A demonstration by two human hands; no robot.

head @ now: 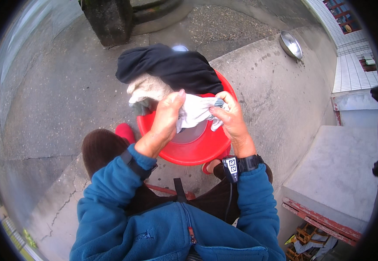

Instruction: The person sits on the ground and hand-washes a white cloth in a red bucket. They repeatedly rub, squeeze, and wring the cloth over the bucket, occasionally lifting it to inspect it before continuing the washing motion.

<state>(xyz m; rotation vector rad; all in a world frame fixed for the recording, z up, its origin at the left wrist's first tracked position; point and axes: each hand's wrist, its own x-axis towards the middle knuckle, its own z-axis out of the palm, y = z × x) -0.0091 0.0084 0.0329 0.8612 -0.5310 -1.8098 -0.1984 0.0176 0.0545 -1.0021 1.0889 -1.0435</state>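
My left hand (169, 112) grips one end of a wet-looking white sock (193, 109) that has grey-blue patches. The sock's other end is pinched between the thumb and fingers of my right hand (229, 114). Both hands hold it stretched over a red plastic basin (192, 151), in which cloudy water (190, 135) shows below the sock. Over the basin's far side lies a black garment (172, 67). Beside it, a cream fluffy cloth (148, 86) and a grey-green cloth (140, 107) hang at the left rim.
A metal bowl (290, 45) rests on the concrete ground at the upper right. A dark stone block (110, 23) stands beyond the basin. At the right is a raised concrete slab (335, 173), with wooden items (306, 238) below it. My knees flank the basin's near side.
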